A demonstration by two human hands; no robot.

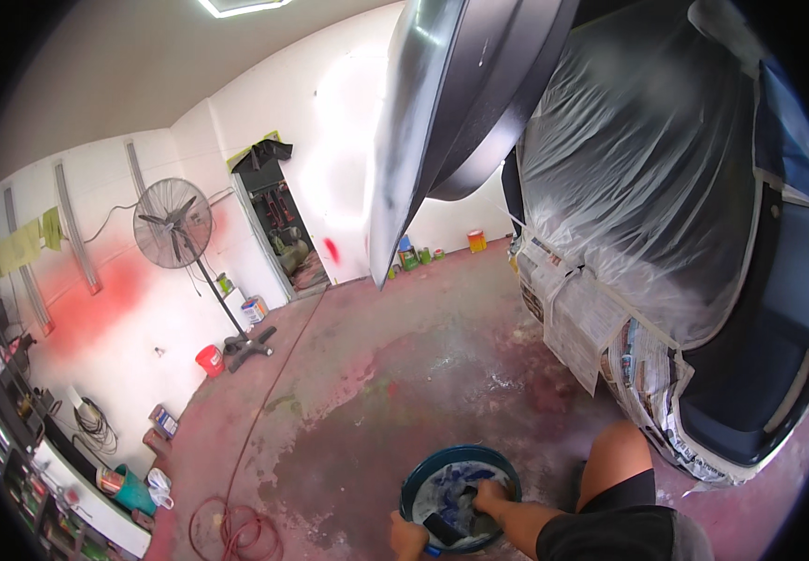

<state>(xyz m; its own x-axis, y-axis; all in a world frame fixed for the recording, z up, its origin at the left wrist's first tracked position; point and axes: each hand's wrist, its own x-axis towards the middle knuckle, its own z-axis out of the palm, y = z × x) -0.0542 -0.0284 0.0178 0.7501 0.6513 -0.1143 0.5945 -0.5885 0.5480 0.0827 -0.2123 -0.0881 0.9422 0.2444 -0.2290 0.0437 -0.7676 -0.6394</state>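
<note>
A round dark teal bucket [414, 477] stands on the floor in front of me, holding cloudy, sudsy water with bluish patches. My left hand [408, 536] is closed at the bucket's left rim. Inside the bucket, my right hand [491, 496] reaches down with its fingers curled at the water. Something small and dark lies at those fingertips, too indistinct to name. A black rectangular block [442, 529] shows at the near side of the water, close to my left hand.
On the right stands a car masked with plastic sheeting [638, 168] and newspaper [563, 290]; its raised panel [451, 112] overhangs the floor. A red hose [236, 533] coils left of the bucket. A pedestal fan [175, 224], red bucket [209, 360] and paint cans [409, 257] line the walls.
</note>
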